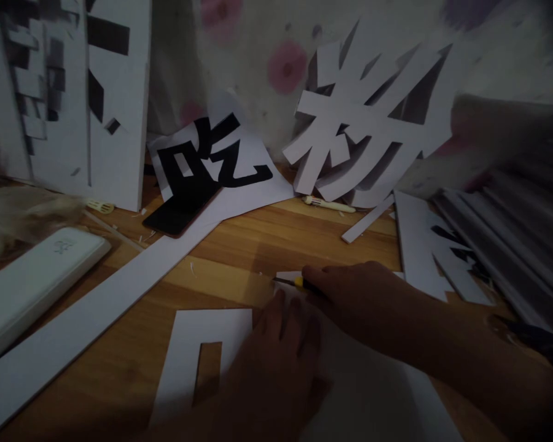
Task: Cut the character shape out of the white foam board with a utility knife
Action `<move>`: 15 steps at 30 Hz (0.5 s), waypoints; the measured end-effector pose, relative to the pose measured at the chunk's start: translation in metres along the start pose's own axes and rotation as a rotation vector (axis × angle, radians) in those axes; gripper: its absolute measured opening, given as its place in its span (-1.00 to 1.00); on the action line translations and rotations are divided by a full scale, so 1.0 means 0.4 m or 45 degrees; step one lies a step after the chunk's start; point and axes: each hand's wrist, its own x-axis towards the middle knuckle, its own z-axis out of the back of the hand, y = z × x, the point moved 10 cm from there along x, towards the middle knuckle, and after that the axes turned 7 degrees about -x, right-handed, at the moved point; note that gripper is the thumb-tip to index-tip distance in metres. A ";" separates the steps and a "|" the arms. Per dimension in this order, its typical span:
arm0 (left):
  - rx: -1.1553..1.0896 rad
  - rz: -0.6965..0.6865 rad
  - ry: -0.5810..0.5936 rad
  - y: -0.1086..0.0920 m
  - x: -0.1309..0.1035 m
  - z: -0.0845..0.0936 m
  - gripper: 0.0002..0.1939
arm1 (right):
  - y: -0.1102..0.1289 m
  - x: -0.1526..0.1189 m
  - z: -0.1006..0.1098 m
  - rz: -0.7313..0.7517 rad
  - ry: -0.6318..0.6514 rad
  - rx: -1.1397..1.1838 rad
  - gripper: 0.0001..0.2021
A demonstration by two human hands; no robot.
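Observation:
My right hand [345, 291] is closed around a craft knife [298, 282] with a yellow collar. Its thin blade points left, over the far edge of a white foam board [368, 380]. Just in front of the blade, my left hand [281, 344] lies with its fingers stretched over the board's left edge; the picture is dark there. Beneath and to the left of that hand is a white cut-out piece [175, 356] with a rectangular hole.
A printed character sheet [258, 156] with a dark phone [179, 212] lies behind. A white character cut-out [373, 123] leans on the wall. Long board strip [96, 319], white power bank [41, 282], pen [329, 204] and board offcuts [419, 245] surround the work.

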 end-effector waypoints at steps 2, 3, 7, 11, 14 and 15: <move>-0.023 0.014 0.006 0.002 0.000 -0.001 -0.37 | -0.002 0.001 0.003 -0.009 0.002 0.005 -0.87; -0.042 0.020 0.009 0.003 0.001 -0.002 -0.37 | -0.002 0.002 0.006 -0.009 -0.007 0.005 -0.88; -0.076 0.030 0.045 0.005 0.001 -0.007 -0.36 | 0.002 0.002 0.016 0.022 -0.061 0.023 -0.89; -0.059 0.021 0.017 0.005 0.000 -0.002 -0.38 | 0.003 0.000 0.017 0.034 -0.072 0.007 -0.89; -0.064 0.011 -0.005 0.003 -0.001 -0.001 -0.38 | 0.003 -0.001 0.017 0.040 -0.089 -0.001 -0.89; -0.068 0.019 0.009 0.005 -0.001 -0.004 -0.38 | 0.003 -0.002 0.017 0.044 -0.098 -0.002 -0.89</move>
